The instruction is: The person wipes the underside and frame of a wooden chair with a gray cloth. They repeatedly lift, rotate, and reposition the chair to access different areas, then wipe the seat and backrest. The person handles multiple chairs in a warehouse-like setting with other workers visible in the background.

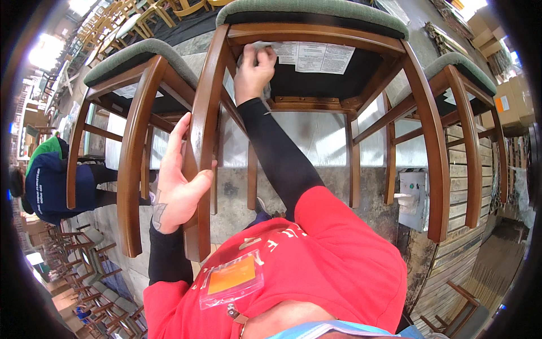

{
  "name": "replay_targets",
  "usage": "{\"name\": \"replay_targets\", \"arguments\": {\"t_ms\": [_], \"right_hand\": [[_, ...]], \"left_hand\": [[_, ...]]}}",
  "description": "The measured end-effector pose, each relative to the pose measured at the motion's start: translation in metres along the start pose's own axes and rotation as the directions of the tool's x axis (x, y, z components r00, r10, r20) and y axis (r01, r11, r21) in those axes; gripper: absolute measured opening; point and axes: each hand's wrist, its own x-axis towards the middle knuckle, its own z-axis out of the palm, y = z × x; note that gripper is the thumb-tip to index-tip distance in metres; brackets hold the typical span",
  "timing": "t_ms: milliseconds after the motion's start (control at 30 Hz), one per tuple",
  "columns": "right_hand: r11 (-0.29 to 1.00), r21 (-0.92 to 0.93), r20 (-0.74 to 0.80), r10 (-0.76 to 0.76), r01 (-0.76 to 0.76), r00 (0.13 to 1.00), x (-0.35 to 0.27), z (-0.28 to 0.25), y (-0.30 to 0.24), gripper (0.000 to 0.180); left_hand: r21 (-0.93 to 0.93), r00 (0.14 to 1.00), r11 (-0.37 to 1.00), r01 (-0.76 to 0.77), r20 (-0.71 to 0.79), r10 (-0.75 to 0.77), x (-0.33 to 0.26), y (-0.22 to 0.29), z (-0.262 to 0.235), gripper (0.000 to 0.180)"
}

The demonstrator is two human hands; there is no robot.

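A wooden chair (307, 31) with a grey-green padded seat stands in front of me, its dark underside facing my body. My left hand (178, 189) clasps its brown front-left leg (199, 141), fingers stretched along the outer side and thumb on the inner side. Up at the left corner below the seat, my right hand (255, 73) is closed on a grey cloth (265, 45), pressed near the seat frame's inner side. Beside that hand a white printed label (322, 58) is fixed to the underside. The right fingertips are partly hidden.
Similar chairs stand close by at left (138, 68) and right (460, 79). A pale wrapped surface (307, 135) lies behind the legs. A person in dark blue (56, 183) bends over at far left. Cardboard boxes (514, 101) and a grey electrical box (414, 200) are at right.
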Motion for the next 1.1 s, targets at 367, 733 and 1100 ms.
{"name": "replay_targets", "arguments": {"t_ms": [367,733,1100], "right_hand": [[0.988,-0.058,0.309,-0.121,0.145,0.943,-0.02,-0.021,0.018,0.014],[0.932,0.005,0.398,-0.333,0.361,0.854,-0.015,-0.027,0.027,0.021],[0.954,-0.211,0.419,-0.109,0.213,0.901,-0.018,-0.043,0.047,0.017]], "left_hand": [[0.046,0.999,0.999,-0.021,-0.045,0.023,-0.001,0.001,-0.001,0.087],[0.149,0.998,0.988,-0.052,-0.011,0.054,0.005,-0.002,-0.005,0.086],[0.062,0.998,0.996,-0.061,0.004,0.061,0.006,0.001,0.003,0.085]]}}
